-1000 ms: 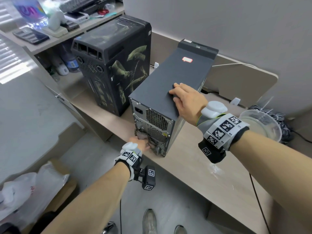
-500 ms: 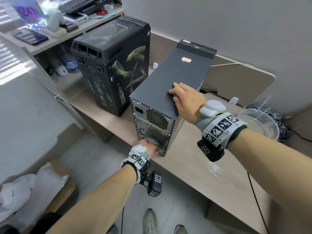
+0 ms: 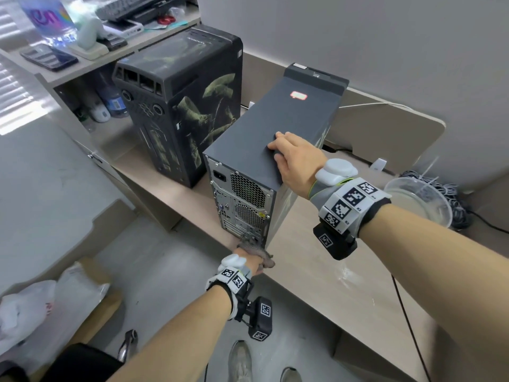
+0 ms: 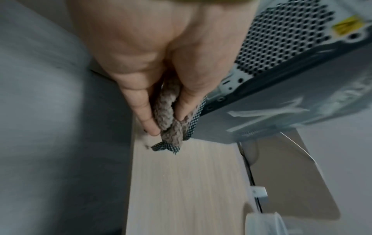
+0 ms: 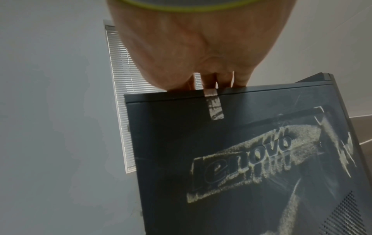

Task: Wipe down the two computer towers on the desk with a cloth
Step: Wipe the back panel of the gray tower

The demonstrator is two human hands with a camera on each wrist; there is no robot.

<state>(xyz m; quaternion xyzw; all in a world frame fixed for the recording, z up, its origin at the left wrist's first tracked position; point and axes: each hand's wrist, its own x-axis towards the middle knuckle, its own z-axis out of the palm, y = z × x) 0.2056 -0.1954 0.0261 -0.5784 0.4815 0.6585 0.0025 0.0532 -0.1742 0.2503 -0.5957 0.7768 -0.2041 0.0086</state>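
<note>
A grey computer tower (image 3: 275, 128) stands on the desk (image 3: 344, 293) with its perforated rear panel facing me. To its left stands a black tower with a camouflage pattern (image 3: 181, 106). My left hand (image 3: 250, 264) pinches a bunched grey-brown cloth (image 3: 260, 253) at the rear panel's bottom corner, by the desk's front edge. In the left wrist view, thumb and fingers (image 4: 145, 111) hold the cloth (image 4: 171, 114) beside the tower's corner (image 4: 281, 39). My right hand (image 3: 297, 158) rests on the grey tower's top right edge. The right wrist view shows the dusty side panel (image 5: 241, 159) under the hand (image 5: 191, 47).
A clear plastic bowl of water (image 3: 418, 199) sits on the desk at right, with a bundle of cables (image 3: 457, 199) behind it and a wet patch (image 3: 349, 271) in front. A phone (image 3: 49, 57) lies on the shelf at back left. Plastic bags (image 3: 41, 307) lie on the floor.
My left hand has slid with the cloth down the grey tower's rear panel and rightward to its bottom corner. The right hand has stayed on the tower's top.
</note>
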